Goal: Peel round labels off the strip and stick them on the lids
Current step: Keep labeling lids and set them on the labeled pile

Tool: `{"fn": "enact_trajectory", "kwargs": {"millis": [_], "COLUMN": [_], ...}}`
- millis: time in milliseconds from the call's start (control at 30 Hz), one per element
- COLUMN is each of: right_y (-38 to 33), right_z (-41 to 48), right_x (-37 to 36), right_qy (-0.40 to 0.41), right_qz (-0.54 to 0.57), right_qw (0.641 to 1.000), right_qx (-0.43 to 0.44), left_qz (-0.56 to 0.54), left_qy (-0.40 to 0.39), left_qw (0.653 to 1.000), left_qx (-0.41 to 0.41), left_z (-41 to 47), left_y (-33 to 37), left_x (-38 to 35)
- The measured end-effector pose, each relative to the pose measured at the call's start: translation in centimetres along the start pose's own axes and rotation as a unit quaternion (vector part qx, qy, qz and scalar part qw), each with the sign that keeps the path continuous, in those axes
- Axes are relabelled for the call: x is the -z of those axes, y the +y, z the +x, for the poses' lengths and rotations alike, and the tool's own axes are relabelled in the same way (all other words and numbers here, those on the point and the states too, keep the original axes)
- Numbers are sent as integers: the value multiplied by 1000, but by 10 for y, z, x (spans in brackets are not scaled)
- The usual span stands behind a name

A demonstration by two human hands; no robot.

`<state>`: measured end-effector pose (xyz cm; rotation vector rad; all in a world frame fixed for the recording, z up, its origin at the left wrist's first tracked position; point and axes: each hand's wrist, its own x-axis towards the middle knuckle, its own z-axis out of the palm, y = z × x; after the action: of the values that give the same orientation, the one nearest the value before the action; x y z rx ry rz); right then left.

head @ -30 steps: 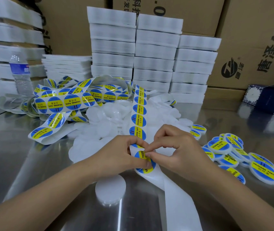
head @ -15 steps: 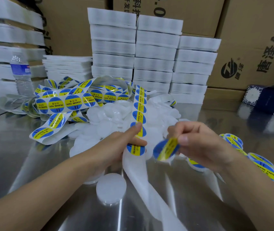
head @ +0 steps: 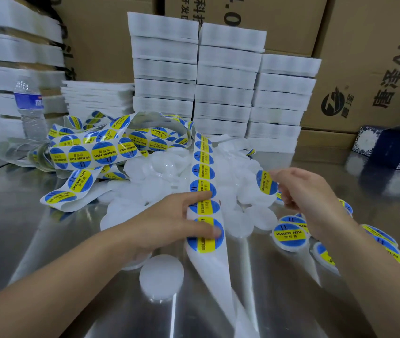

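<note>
A long white backing strip (head: 203,176) carrying round blue-and-yellow labels runs from a tangled heap at the back left down to the table's front. My left hand (head: 169,223) pinches the strip between fingers and thumb, over its lowest labels. My right hand (head: 303,193) is raised to the right and pinches one peeled round label (head: 266,182) at its edge, above a pile of plain white lids (head: 240,201). One bare white lid (head: 161,276) lies alone near my left wrist. Several labelled lids (head: 289,236) lie at the right.
Stacks of white trays (head: 225,81) stand behind the lid pile, with cardboard boxes (head: 374,69) behind them. A water bottle (head: 29,108) stands at the back left. A blue patterned box (head: 396,147) sits at the far right on the steel table (head: 35,228).
My right hand peeled a label off the strip and carried it up and to the right. My left hand shifted its hold on the strip, and the strip's empty end swung nearer.
</note>
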<state>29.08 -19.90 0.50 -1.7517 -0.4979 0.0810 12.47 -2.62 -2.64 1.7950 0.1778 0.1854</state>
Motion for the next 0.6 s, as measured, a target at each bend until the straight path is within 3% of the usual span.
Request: {"fn": "enact_trajectory", "kwargs": {"millis": [67, 133, 233, 333, 400, 600], "right_y": [3, 8, 18, 25, 28, 28], "right_z": [-1, -3, -4, -4, -5, -4], "right_x": [-3, -6, -11, -13, -14, -14], "right_qy": [-4, -34, -88, -131, -147, -135], "right_qz": [-74, -156, -321, -374, -378, -383], "right_qw": [997, 986, 940, 917, 913, 913], "right_qx": [26, 43, 70, 52, 41, 46], "left_qz": [-90, -85, -69, -103, -66, 38], "left_qy": [62, 142, 186, 84, -1, -183], "left_qw": [993, 985, 980, 990, 996, 982], "left_qx": [36, 58, 1, -46, -62, -21], "left_z": [4, 8, 7, -1, -5, -15], "left_y": [2, 2, 4, 9, 9, 11], "left_x": [-1, 2, 4, 3, 0, -6]}}
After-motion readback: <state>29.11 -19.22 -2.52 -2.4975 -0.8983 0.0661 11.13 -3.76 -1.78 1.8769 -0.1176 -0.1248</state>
